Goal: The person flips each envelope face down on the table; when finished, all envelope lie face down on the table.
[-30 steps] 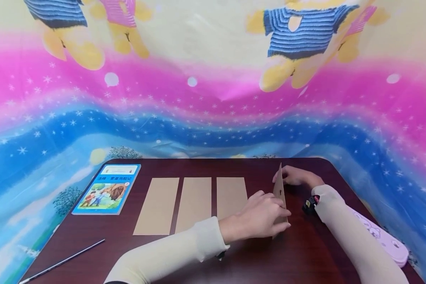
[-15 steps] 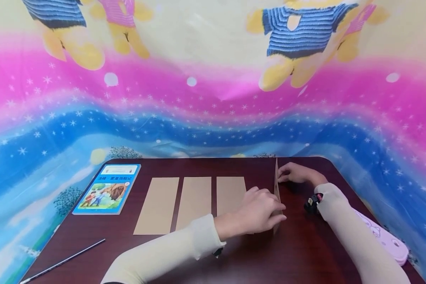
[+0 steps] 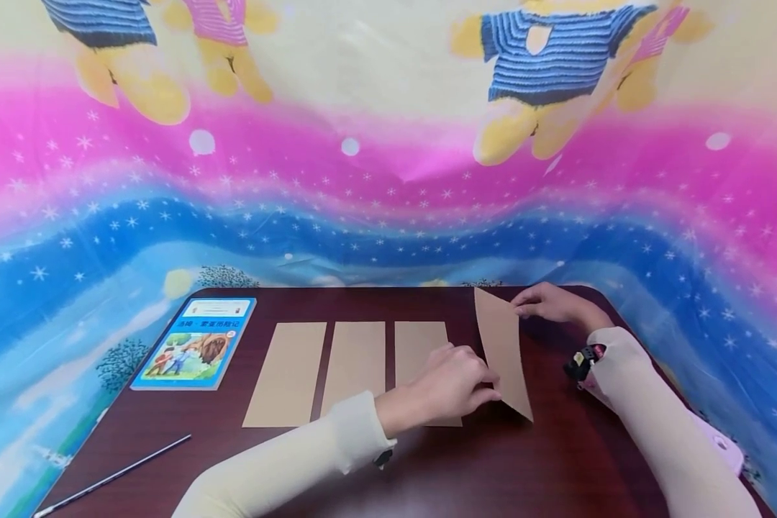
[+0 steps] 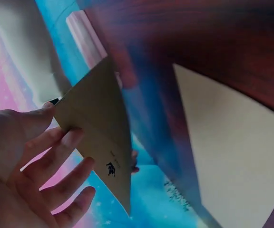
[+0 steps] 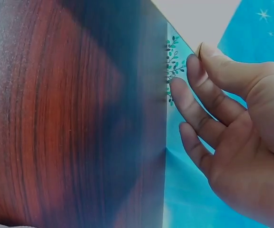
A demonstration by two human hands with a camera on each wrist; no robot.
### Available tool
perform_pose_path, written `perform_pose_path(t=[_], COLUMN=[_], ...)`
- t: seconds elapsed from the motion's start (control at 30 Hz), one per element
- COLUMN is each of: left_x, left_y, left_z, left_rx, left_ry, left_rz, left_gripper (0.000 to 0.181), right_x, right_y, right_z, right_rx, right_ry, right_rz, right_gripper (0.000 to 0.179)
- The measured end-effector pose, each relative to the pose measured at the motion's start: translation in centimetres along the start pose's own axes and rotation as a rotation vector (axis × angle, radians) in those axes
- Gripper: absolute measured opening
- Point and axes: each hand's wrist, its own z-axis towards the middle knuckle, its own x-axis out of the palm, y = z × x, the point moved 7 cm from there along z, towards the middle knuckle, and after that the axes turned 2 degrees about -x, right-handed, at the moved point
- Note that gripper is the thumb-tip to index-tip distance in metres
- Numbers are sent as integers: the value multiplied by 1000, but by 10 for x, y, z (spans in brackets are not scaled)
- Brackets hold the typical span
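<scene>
A brown kraft-paper card [image 3: 506, 352] is held up at a tilt over the right half of the dark table, bowed slightly along its length. My left hand [image 3: 443, 381] pinches its left edge toward the near end. At the far right corner, my right hand [image 3: 552, 306] grips it between thumb and fingertips. In the left wrist view the card [image 4: 96, 123] shows a small black printed figure and tiny lettering on its underside. Three plain brown cards lie in a row to the left: one [image 3: 285, 374], a middle one [image 3: 355, 360] and a third [image 3: 419, 349], partly covered by my left hand.
A blue picture-covered book [image 3: 194, 345] lies at the table's left. Nearer the front left is a thin dark pen-like stick [image 3: 113, 476]. A pale pink case [image 3: 725, 450] sits at the right edge, largely behind my right sleeve. A printed curtain [image 3: 388, 180] surrounds the table.
The card was standing nearly edge-on; it has turned over toward the left so its plain face now shows. My left hand shifted slightly left, and my right hand rose to the card's far right corner.
</scene>
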Motion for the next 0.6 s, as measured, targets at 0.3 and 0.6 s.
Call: perform_pose_path(t=[0.3,0.6], left_x=[31,49], left_y=[-5,-5], left_z=[-7,-9], left_rx=[-25,-61], left_ry=[77,121], left_rz=[77,109], left_gripper=[16,19], right_x=[7,17], right_y=[-2,4], right_z=[-1,7], right_rx=[20,-8], right_ry=[31,73], right_rz=[-30,-31], right_gripper=[29,22])
